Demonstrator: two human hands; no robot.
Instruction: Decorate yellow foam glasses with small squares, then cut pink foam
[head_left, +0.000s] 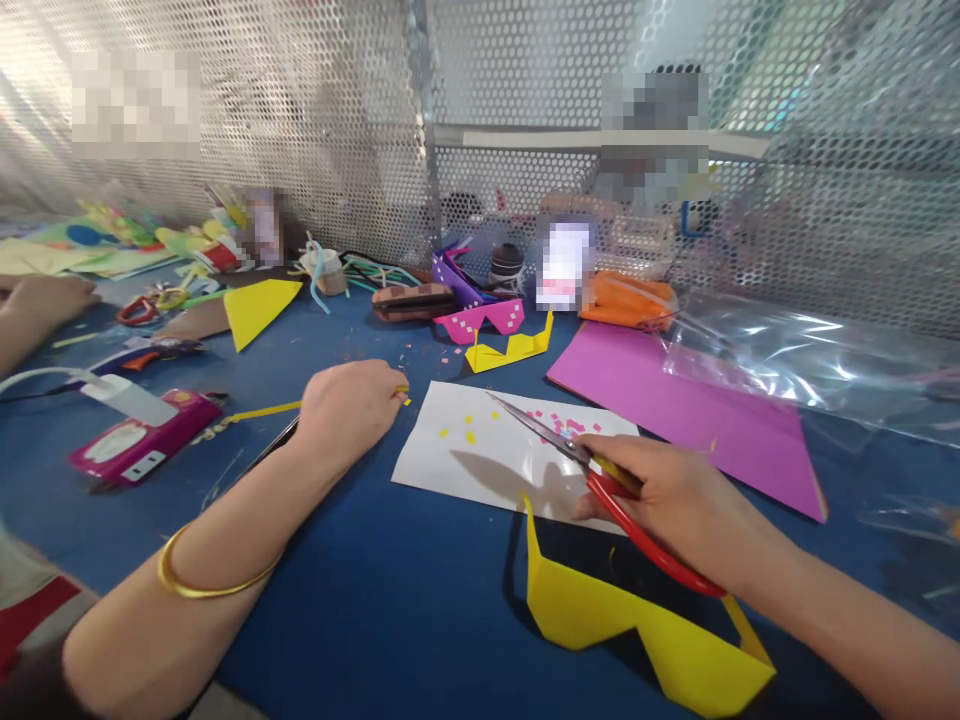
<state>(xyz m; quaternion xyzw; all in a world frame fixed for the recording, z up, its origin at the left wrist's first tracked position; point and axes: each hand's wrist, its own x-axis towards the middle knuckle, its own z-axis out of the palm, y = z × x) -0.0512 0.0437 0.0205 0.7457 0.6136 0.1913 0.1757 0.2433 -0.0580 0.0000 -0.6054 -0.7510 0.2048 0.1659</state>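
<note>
My left hand [349, 405] is pinched on a narrow yellow paper strip [266, 411]; the strip's short end pokes out past my fingertips and its long tail trails left. In my right hand [667, 490] are red-handled scissors [551, 437], their blades looking closed and pointing up-left above a white sheet of paper [427, 465]. Small yellow paper squares [470, 437] and pink ones [574, 428] lie scattered on that sheet. Below my right hand rests a pair of yellow paper glasses [600, 610], one arm partly hidden behind the scissors and wrist.
Purple paper [675, 400] lies at right beside clear plastic wrap [817, 350]. Smaller yellow glasses [510, 352], pink glasses [480, 320] and a lit phone [564, 265] are behind. A magenta power strip [146, 440] sits left. Another person's hand [49, 300] is at far left.
</note>
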